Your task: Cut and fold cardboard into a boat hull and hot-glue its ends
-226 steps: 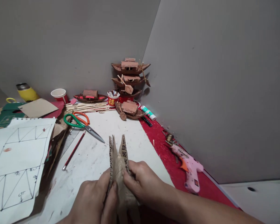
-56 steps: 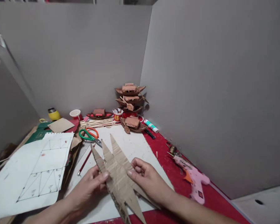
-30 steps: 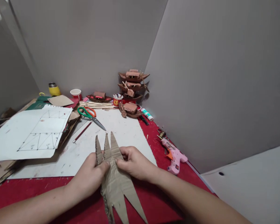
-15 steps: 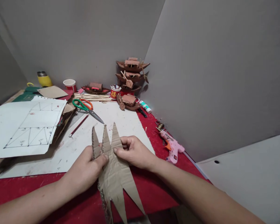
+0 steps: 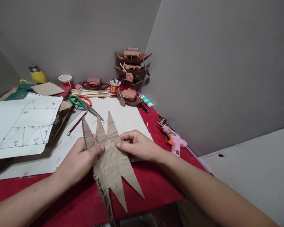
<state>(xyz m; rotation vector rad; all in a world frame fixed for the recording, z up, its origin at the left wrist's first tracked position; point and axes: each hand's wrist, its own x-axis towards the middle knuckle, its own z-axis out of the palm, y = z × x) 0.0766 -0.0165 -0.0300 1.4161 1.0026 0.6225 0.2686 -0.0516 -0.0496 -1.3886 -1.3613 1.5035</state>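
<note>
A brown cardboard cutout (image 5: 112,167) with several long pointed ends at top and bottom is held up over the near side of the table. My left hand (image 5: 81,157) grips its left part, thumb on the front face and fingers hidden behind. At its right edge, my right hand (image 5: 138,145) pinches the cardboard between thumb and curled fingers. The left strip is folded at an angle to the rest, showing its corrugated edge. Scissors (image 5: 91,110) with one green and one orange handle lie just beyond the points, beside a dark red pencil (image 5: 77,124).
Left lies a sheet with a line drawing (image 5: 26,126) on stacked cardboard. Along the back are a yellow bottle (image 5: 38,75), paper cups (image 5: 115,86), thin wooden sticks (image 5: 91,93) and several model boats (image 5: 132,56). A pink glue gun (image 5: 176,142) sits right, near the wall.
The cardboard has shifted up and left in view, with its left strip spread further from the middle. Both hands keep their grip. The whole view has shifted slightly.
</note>
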